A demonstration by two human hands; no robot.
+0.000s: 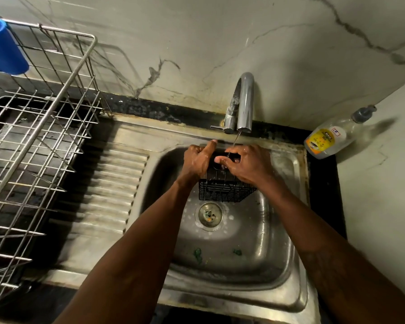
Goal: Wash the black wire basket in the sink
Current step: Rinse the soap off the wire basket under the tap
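The light was dim and yellowish, falling from the left so the bottle (pixel 325 141) threw a shadow rightward on the wall (pixel 384 195), the tap (pixel 244 101) carried soft glare, and the wide lens bowed the slightly blurred rack (pixel 40 136) at the left edge.

Domestic kitchen, washing-up corner. Identified by a stainless-steel sink (pixel 255 253) with ribbed drainboard (pixel 117 183), a chrome tap (pixel 244 101) running above, a wire dish rack (pixel 40 136) carrying a blue cup (pixel 2 47), a dish-soap bottle (pixel 325 141) at right, and a marble-patterned wall (pixel 197 43) behind.
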